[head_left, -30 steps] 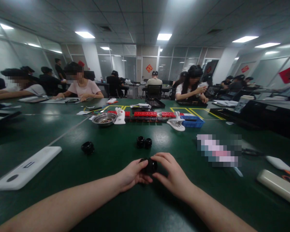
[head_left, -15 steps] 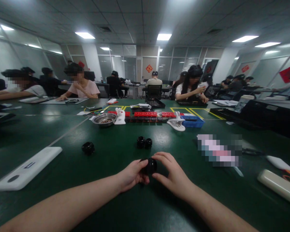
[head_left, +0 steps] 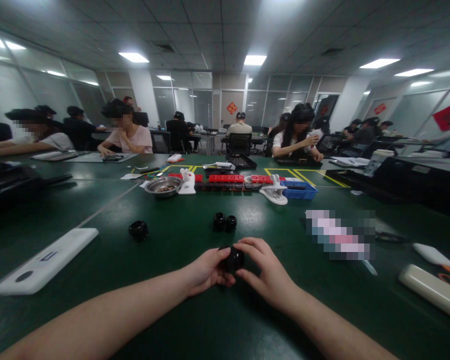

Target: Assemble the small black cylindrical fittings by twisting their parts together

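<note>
Two bare hands meet low in the middle of the view, above a dark green desk [head_left: 180, 220]. The left hand [head_left: 209, 271] holds a small, rounded, glossy black part [head_left: 236, 258], thumb on top and fingers curled beneath. The right hand [head_left: 266, 267] arches at its right side, thumb and forefinger apart at its edge; whether those fingertips press on it or only hover is too dark to tell. Beyond the hands, two similar black pieces [head_left: 219, 221] stand side by side; another black piece [head_left: 138, 230] sits to the left, near a long white device [head_left: 47, 262].

The held part looks light and stiff, probably hard plastic, and its shine suggests it could slip under dry fingertips. Its round outer wall seems the best hold, thumb opposite fingers, with a moderate squeeze.
</note>
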Motion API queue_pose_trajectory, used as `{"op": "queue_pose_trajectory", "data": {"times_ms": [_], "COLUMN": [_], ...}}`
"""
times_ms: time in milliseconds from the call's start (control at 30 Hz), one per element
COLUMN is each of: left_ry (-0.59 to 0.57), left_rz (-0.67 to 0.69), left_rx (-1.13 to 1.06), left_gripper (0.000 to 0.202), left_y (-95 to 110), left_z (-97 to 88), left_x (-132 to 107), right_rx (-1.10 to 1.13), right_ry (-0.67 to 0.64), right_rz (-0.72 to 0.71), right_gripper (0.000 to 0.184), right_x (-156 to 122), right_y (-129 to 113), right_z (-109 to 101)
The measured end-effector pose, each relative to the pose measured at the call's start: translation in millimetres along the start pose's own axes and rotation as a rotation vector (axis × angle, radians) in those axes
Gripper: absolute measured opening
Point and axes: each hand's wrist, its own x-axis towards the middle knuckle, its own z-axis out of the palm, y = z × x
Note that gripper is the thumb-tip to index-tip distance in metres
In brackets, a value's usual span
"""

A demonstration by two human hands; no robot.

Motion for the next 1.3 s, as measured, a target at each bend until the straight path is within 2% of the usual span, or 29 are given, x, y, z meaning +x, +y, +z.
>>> {"op": "queue_pose_trajectory", "data": {"times_ms": [100, 200, 300, 367, 467, 600, 667, 767, 867, 933, 1000, 1100, 1200, 1300], "left_ry": [0.026, 0.034, 0.015, -0.002, -0.009, 0.017, 0.051, 0.152, 0.202, 0.187, 0.165, 0.134, 0.106, 0.119], "left_rz": [0.059, 0.076, 0.051, 0.028, 0.005, 0.047, 0.098, 0.227, 0.362, 0.403, 0.409, 0.368, 0.315, 0.363], "left_rx": [-0.023, -0.02, 0.018, 0.035, 0.029, 0.015, 0.052, 0.208, 0.375, 0.455, 0.497, 0.452, 0.406, 0.426], "left_gripper": [0.042, 0.05, 0.056, 0.052, 0.047, 0.047, 0.046, 0.047, 0.049, 0.048, 0.048, 0.053, 0.053, 0.05], "left_y": [0.3, 0.8, 1.3, 1.5, 0.7, -1.7, -2.4, -1.3, 1.0, 1.4, 0.1, -3.4, -5.4, -4.3], "left_z": [1.4, 3.1, 3.5, 2.8, 0.9, 1.1, 3.5, 9.1, 14.0, 14.9, 13.1, 7.9, 4.9, 6.4], "left_x": [-1.4, -3.3, -4.2, -3.8, -1.8, -1.3, -3.5, -9.2, -14.3, -15.4, -14.3, -10.6, -9.4, -12.6], "right_rx": [-0.006, 0.026, 0.06, 0.065, 0.036, 0.001, 0.013, 0.029, 0.086, 0.162, 0.215, 0.256, 0.281, 0.301], "right_ry": [0.02, 0.024, 0.017, 0.021, 0.014, 0.001, 0.017, 0.018, -0.027, -0.035, -0.037, -0.03, -0.006, 0.019], "right_rz": [0.085, 0.156, 0.139, 0.115, 0.063, 0.026, 0.089, 0.27, 0.358, 0.346, 0.334, 0.319, 0.258, 0.232], "right_gripper": [0.044, 0.028, 0.014, 0.017, 0.031, 0.042, 0.043, 0.021, 0.034, 0.032, 0.022, 0.01, 0.02, 0.027], "right_x": [0.0, 2.0, 3.9, 4.2, 2.6, -0.3, -0.2, 2.2, 5.3, 6.7, 7.1, 5.4, 2.2, 0.9], "right_y": [4.0, 8.7, 8.5, 5.6, 0.4, -1.2, 1.1, 5.6, 8.0, 8.1, 7.7, 6.9, 4.2, 1.1], "right_z": [3.0, 5.0, 3.5, 1.4, -0.5, 1.3, 2.7, 3.8, 4.2, 4.7, 5.3, 5.7, 4.8, 3.5]}}
